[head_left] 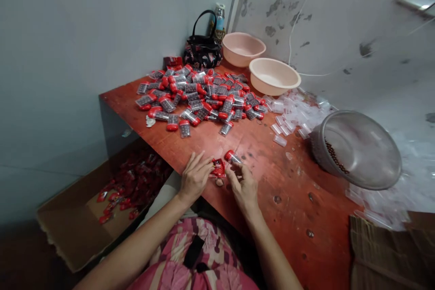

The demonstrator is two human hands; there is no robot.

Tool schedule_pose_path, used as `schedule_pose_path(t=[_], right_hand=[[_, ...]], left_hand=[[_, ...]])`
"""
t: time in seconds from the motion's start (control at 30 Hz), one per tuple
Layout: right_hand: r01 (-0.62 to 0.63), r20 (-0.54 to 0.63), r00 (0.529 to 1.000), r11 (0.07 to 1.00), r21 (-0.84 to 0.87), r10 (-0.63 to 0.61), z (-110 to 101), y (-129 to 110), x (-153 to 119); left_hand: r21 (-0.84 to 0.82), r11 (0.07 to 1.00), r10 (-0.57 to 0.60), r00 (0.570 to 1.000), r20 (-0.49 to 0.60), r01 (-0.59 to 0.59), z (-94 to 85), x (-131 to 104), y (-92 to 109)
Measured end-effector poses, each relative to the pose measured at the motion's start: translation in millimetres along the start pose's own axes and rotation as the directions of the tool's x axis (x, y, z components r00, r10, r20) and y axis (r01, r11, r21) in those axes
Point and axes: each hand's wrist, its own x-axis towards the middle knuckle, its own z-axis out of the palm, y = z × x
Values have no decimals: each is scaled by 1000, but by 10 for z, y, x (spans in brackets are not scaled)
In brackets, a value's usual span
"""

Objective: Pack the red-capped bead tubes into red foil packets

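My left hand [196, 177] is at the table's near edge, its fingertips closed on the left side of a small red printed packet [219, 167]. My right hand [245, 186] grips the lower end of a small clear container with a red cap [232, 157], its thumb close to the packet's right edge. Dark contents show faintly through the container's wall. Beyond both hands lies a large heap of similar red-capped containers [204, 95], filled with dark beads.
Clear empty tubes [292, 111] lie right of the heap. A grey bowl [367, 145] holds brown beads. A pink basin [243, 47], a cream basin [273, 74] and a black handbag [203, 52] stand behind. Below left, a cardboard box [64, 217] contains red packets.
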Motion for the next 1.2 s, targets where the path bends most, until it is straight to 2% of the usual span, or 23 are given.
schedule_pose_path(t=[0.07,0.17,0.27,0.33,0.43,0.5,0.53,0.57,0.6,0.67,0.7,0.77,0.83,0.93,1.0,1.07,1.1,1.17,1.2], right_hand=[[-46,36,998,989,137,42,94,-10,21],[-124,98,991,917,380,93,176,-36,104],[-132,201,978,900,415,51,129,-91,236],[-111,366,931,937,330,-19,55,-159,335],[-19,599,795,984,179,-94,-44,-308,485],[71,682,723,993,92,-115,-93,-404,585],[129,686,717,991,37,-119,-117,-438,633],[198,664,738,979,-46,-118,-143,-459,677],[265,613,782,950,-167,-111,-172,-465,715],[326,464,882,816,-478,-80,-236,-428,761],[313,401,914,721,-618,-53,-266,-388,768],[277,347,938,562,-779,19,-314,-280,752],[266,350,934,521,-811,67,-341,-163,715],[209,308,950,622,-755,55,-347,-38,635],[127,231,972,765,-632,30,-326,-14,541],[27,194,980,935,-353,45,-276,-38,384],[-34,214,974,985,-167,70,-237,-62,282],[-175,300,946,972,157,122,-135,-120,51],[-227,329,934,941,251,138,-76,-149,-63]], left_hand=[[-46,998,-39,999,-32,38,-18,2,69],[-191,976,-117,992,-38,107,-104,17,184],[-372,884,-303,953,6,283,-252,59,240],[-445,790,-398,905,149,421,-350,104,233],[-445,742,-347,855,385,501,-442,174,201],[-434,749,-300,841,450,500,-456,199,190],[-435,746,-298,838,458,503,-454,201,187],[-440,737,-310,835,455,513,-447,197,185],[-448,720,-336,831,444,530,-438,188,181],[-494,645,-430,811,396,583,-416,161,166],[-536,581,-492,789,368,613,-406,148,155],[-638,414,-607,719,337,649,-388,131,134],[-716,266,-678,653,337,646,-376,130,120],[-775,147,-723,602,340,615,-366,151,114],[-809,92,-741,583,334,580,-357,169,115],[-845,32,-763,560,324,533,-340,186,117],[-860,0,-774,545,323,510,-329,194,119],[-882,-67,-789,517,333,466,-301,212,128],[-892,-99,-792,508,340,442,-286,221,136]])
